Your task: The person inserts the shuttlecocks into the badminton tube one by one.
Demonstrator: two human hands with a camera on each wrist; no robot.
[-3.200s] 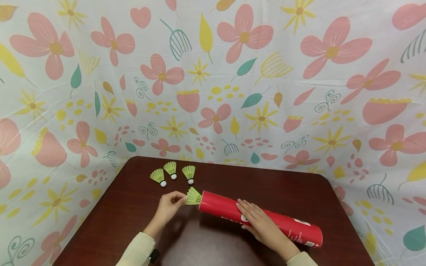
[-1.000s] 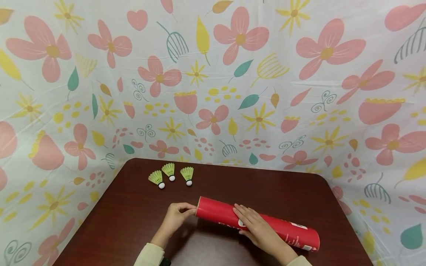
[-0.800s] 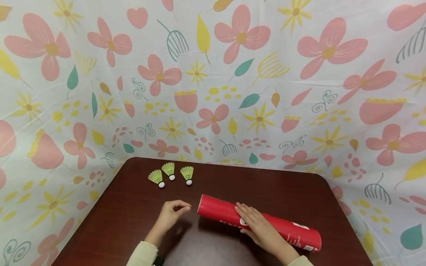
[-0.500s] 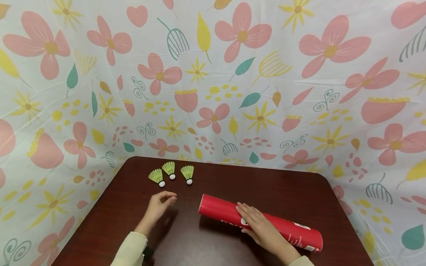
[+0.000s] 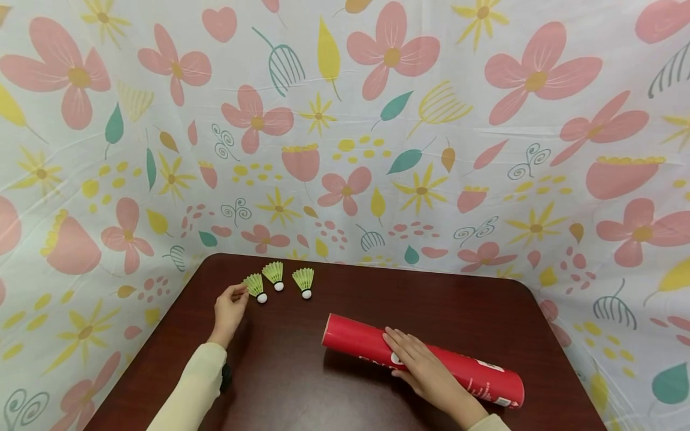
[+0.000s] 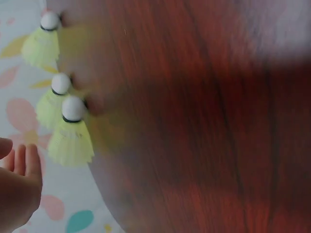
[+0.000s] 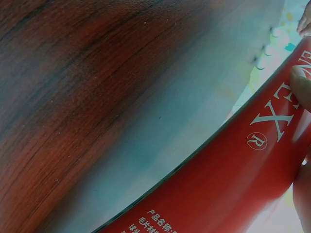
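Note:
Three yellow-green shuttlecocks with white heads lie at the table's back left. My left hand [image 5: 229, 311] is at the skirt of the leftmost shuttlecock [image 5: 255, 286]. In the left wrist view the fingers [image 6: 32, 162] stand a little apart from that shuttlecock [image 6: 72, 138]. Beyond it lie the middle shuttlecock [image 5: 274, 274] and the right one [image 5: 304, 281]. My right hand [image 5: 423, 371] holds a red shuttlecock tube [image 5: 353, 335] lying slantwise, fingers over its top and thumb [image 7: 302, 87] against its lettered side. The tube's left end faces the shuttlecocks; its inside is hidden.
The dark brown wooden table [image 5: 291, 371] has rounded back corners. A white cloth [image 5: 345, 227] printed with flowers and leaves hangs close behind it and on both sides.
Earlier my left hand pushed a shuttlecock into the tube's left end. It has since let go and moved left and back to the leftmost shuttlecock. My right hand stays on the tube.

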